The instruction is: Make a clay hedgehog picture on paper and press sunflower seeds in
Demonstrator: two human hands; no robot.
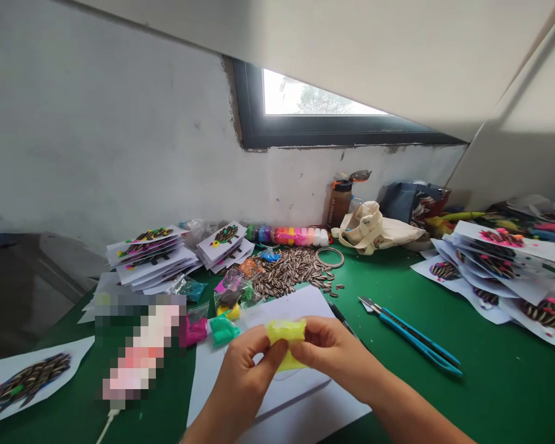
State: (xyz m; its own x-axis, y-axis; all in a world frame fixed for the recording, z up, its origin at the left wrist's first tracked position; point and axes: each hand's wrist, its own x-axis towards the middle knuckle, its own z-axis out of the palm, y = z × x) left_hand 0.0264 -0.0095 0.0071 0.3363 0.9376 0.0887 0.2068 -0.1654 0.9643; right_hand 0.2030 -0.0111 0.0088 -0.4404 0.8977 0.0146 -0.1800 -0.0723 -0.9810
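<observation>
Both hands are raised over white sheets of paper [300, 302] on the green table. My left hand [251, 368] pinches one side of a plastic bag of bright yellow modelling clay [285, 332], and my right hand [333, 353] grips its other side. Fingers of both hands are bent and closed on the bag; part of it hangs below the thumbs. Just left of the paper lie bags of green clay [223, 331] and magenta clay [196, 331]. A dark pen [337, 313] lies at the paper's right edge, partly hidden by my right hand.
A pile of striped sunflower seeds [284, 273] lies beyond the paper, beside a tape roll [330, 257]. A blue long-handled tool [416, 339] rests at right. Stacked seed pictures [155, 271] stand left, more pictures [499, 271] right. A brown bottle [340, 203] stands by the wall.
</observation>
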